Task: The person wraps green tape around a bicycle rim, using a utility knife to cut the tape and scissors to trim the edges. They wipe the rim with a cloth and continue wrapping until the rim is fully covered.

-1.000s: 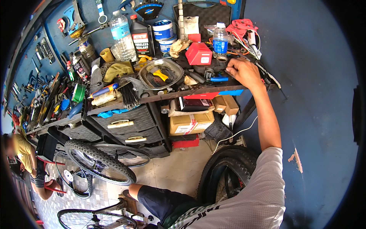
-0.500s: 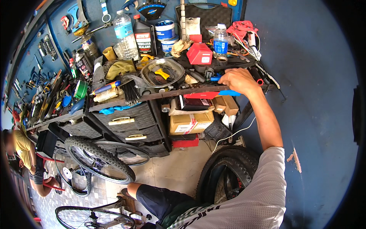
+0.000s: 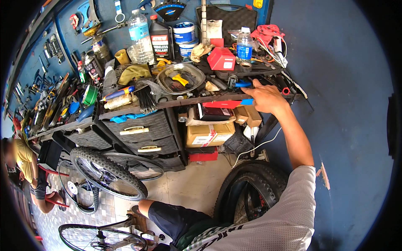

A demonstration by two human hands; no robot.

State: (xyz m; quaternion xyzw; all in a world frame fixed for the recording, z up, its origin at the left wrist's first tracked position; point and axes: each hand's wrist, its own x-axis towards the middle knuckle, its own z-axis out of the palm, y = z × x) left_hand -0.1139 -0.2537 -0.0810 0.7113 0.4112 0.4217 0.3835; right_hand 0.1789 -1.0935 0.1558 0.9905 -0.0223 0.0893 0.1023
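My right hand (image 3: 266, 98) is over the right end of the cluttered workbench, at its front edge. Its index finger and thumb are apart and point toward a blue-handled tool (image 3: 243, 84), with nothing visible between them; the other fingers are partly hidden. Left of that tool are a small metal cylinder (image 3: 232, 79) and a dark handle (image 3: 218, 83). A metal tray (image 3: 200, 85) holding a yellow-handled brush (image 3: 180, 79) sits farther left. Beyond the hand are a red box (image 3: 221, 59) and a water bottle (image 3: 244, 46). My left hand is outside the view.
Bottles, tubs and tools crowd the bench back. Dark drawers (image 3: 138, 142) and a cardboard box (image 3: 209, 134) are underneath. Tyres (image 3: 230, 188) lean by my right side; a bicycle wheel (image 3: 106, 173) stands left. Another person (image 3: 27, 159) is at far left.
My right hand has drawn slightly back and right from the blue-handled tool, whose blue part now shows more fully. The view has shifted slightly.
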